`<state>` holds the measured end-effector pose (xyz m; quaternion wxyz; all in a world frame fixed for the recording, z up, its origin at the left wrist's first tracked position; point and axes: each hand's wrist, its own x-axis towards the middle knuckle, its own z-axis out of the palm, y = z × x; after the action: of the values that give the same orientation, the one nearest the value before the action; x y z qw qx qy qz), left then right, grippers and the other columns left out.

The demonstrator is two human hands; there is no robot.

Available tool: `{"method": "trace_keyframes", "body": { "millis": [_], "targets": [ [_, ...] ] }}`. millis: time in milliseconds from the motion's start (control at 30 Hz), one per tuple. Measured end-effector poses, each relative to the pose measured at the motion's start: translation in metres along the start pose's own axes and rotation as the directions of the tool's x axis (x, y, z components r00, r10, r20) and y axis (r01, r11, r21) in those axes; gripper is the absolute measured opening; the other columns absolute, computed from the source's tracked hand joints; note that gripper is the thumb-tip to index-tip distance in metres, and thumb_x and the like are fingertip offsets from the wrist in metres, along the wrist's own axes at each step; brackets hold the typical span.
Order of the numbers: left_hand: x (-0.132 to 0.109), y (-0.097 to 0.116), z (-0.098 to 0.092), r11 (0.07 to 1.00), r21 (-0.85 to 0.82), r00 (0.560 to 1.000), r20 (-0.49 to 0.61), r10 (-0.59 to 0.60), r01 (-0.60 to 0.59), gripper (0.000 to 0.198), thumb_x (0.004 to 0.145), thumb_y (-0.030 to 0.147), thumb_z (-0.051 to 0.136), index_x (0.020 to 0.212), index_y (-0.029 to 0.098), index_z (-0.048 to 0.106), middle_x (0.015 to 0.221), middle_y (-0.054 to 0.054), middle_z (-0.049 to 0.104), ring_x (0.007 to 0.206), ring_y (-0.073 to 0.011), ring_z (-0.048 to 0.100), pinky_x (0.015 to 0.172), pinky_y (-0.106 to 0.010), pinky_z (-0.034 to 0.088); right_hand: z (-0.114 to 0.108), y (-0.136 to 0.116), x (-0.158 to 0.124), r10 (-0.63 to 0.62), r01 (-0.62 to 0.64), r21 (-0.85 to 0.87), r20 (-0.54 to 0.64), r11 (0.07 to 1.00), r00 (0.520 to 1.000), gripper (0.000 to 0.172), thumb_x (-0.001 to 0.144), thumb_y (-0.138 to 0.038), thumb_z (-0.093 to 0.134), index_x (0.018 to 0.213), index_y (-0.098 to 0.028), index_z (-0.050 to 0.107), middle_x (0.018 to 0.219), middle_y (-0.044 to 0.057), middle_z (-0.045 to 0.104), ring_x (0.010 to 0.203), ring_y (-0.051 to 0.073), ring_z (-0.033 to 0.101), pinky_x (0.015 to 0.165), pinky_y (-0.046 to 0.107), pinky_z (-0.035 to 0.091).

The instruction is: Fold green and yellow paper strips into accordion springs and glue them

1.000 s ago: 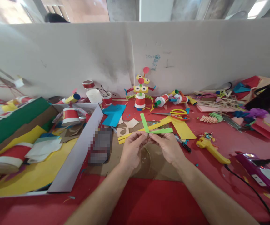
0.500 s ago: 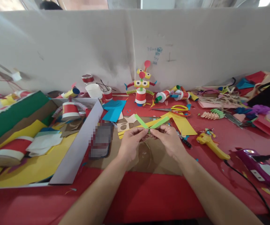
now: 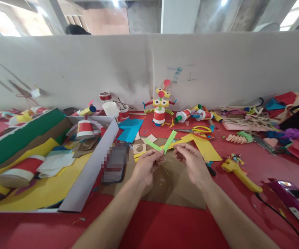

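Note:
Two bright green paper strips [image 3: 170, 141] meet at one end in a V shape. My left hand [image 3: 146, 167] pinches them at that joint, thumb against fingers. Just to the right, my right hand [image 3: 192, 162] is apart from the strips, its fingers loosely bent and nothing visible in them. Both hands are above a brown cardboard sheet [image 3: 183, 188]. Behind them lie yellow paper strips [image 3: 207, 148] and a piece of cardboard with a cut-out hole [image 3: 139, 149].
On the left stands an open box [image 3: 92, 169] of paper and cup pieces, beside a phone [image 3: 115, 162]. A paper-cup figure [image 3: 159, 116] stands at the back. Scissors [image 3: 201, 130], a yellow glue gun [image 3: 241, 175] and a purple power strip [image 3: 291, 199] lie to the right.
My right hand has let go of the green strips and moved slightly right. The strips have turned in my left hand. The camera view has tilted up.

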<state>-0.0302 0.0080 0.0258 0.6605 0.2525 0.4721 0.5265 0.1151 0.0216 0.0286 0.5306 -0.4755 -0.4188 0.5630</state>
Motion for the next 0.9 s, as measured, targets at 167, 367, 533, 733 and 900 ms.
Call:
{"method": "trace_keyframes", "body": {
  "millis": [167, 367, 533, 733, 900],
  "targets": [
    [-0.004, -0.003, 0.005, 0.998, 0.055, 0.998, 0.05, 0.034, -0.037, 0.02, 0.059, 0.029, 0.073, 0.059, 0.014, 0.059, 0.059, 0.0, 0.056, 0.055, -0.0072, 0.049, 0.053, -0.021, 0.034, 0.004, 0.006, -0.005, -0.076, 0.098, -0.128, 0.169, 0.987, 0.983, 0.022, 0.07, -0.04, 0.064, 0.069, -0.018, 0.063, 0.066, 0.0, 0.059, 0.061, 0.012, 0.049, 0.057, 0.024, 0.036],
    [-0.008, -0.001, 0.008, 0.98, 0.18, 0.993, 0.089, 0.073, -0.088, 0.021, 0.062, 0.032, 0.07, 0.057, 0.014, 0.06, 0.057, -0.001, 0.056, 0.054, -0.0083, 0.046, 0.055, -0.023, 0.033, -0.002, 0.0, 0.001, -0.033, 0.036, -0.066, 0.047, 0.997, 0.998, 0.022, 0.067, -0.038, 0.067, 0.062, -0.018, 0.062, 0.056, -0.003, 0.054, 0.055, 0.01, 0.047, 0.056, 0.025, 0.034],
    [-0.008, 0.0, 0.005, 0.974, 0.215, 0.995, 0.075, 0.063, -0.078, 0.021, 0.062, 0.032, 0.07, 0.057, 0.015, 0.059, 0.057, -0.001, 0.055, 0.053, -0.0082, 0.045, 0.052, -0.022, 0.03, -0.014, -0.01, 0.012, -0.072, 0.095, 0.111, -0.198, 0.989, 0.978, 0.02, 0.062, -0.036, 0.07, 0.067, -0.018, 0.062, 0.06, -0.001, 0.056, 0.051, 0.009, 0.046, 0.048, 0.024, 0.032],
    [-0.002, -0.003, 0.002, 0.998, 0.057, 0.999, -0.004, 0.04, -0.04, 0.024, 0.058, 0.033, 0.073, 0.06, 0.016, 0.057, 0.056, 0.002, 0.051, 0.051, -0.0063, 0.044, 0.048, -0.02, 0.028, -0.001, -0.002, 0.002, 0.007, -0.007, 0.052, 0.006, 0.999, 1.0, 0.024, 0.063, -0.036, 0.069, 0.079, -0.02, 0.062, 0.07, -0.001, 0.061, 0.058, 0.011, 0.053, 0.053, 0.023, 0.039],
    [-0.001, -0.007, 0.004, 0.999, -0.049, 1.0, -0.01, -0.007, 0.007, 0.022, 0.055, 0.029, 0.075, 0.062, 0.015, 0.06, 0.059, 0.002, 0.054, 0.053, -0.007, 0.046, 0.052, -0.02, 0.034, 0.013, 0.01, -0.007, -0.022, 0.029, -0.038, 0.173, 0.999, 0.985, 0.018, 0.066, -0.034, 0.067, 0.076, -0.018, 0.063, 0.072, 0.001, 0.064, 0.065, 0.013, 0.056, 0.061, 0.026, 0.044]
  ]
}}
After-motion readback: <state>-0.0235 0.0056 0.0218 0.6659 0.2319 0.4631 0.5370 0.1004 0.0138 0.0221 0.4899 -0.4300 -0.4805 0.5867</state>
